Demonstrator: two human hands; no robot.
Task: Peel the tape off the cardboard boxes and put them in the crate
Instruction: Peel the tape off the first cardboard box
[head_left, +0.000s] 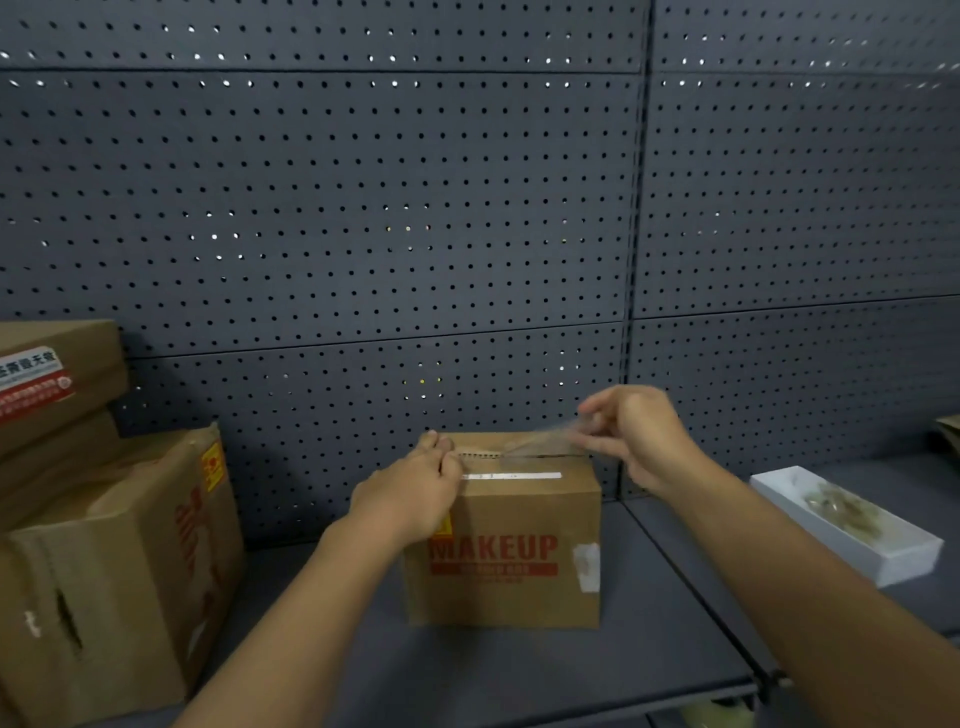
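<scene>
Our right hand (636, 436) pinches a clear tape strip (540, 441) lifted off the MAKEUP box (519, 551) on the shelf (519, 670), while our left hand (415, 493) presses down on the top's left end. The strip runs left-right along the top seam, its stuck part lying left of the pinch. No crate is in view.

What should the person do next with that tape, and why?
Probably keep pulling: the right hand pinches a clear tape strip partly lifted off the brown cardboard MAKEUP box, which the left hand steadies.
</scene>
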